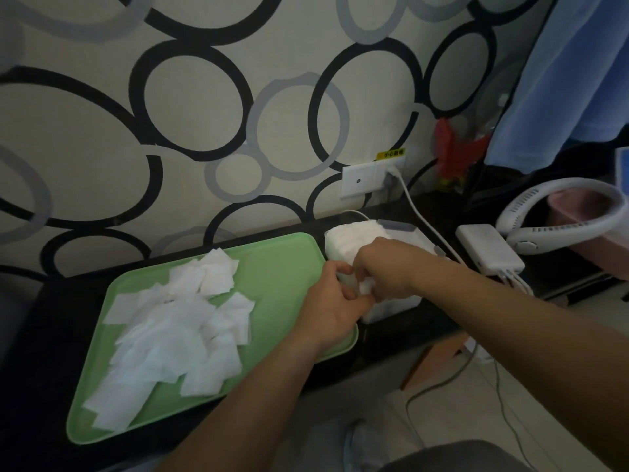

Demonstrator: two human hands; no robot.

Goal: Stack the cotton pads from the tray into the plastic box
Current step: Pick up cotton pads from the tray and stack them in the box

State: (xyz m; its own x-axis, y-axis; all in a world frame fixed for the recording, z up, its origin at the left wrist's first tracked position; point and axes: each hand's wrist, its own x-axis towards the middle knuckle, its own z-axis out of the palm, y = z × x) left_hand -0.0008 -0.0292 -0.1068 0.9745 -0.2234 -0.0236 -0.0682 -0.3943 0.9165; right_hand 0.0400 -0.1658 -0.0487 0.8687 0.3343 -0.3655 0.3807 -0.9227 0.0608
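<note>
Green tray [279,267] at lower left-centre of frame, on a dark counter [51,318]. Loose cotton pads [177,332] are scattered over its left half, overlapping, no order. Plastic box [391,305] is just beside the tray's right edge, centre-right of frame. A packed stack [354,240] of pads stands at its far end.

Both hands meet at the box's near-left corner.
- Right hand [381,267]: fingers curled down, pinching a small wad of pads [366,287] at the box's edge.
- Left hand [332,301]: over the tray's right edge, fingers curled, tips against the same wad. Can't tell whether it actually grips anything.

Right of frame: wall socket [357,180] with white cable [418,212] plugged in, white power bank [488,248], white neck fan [561,212].
</note>
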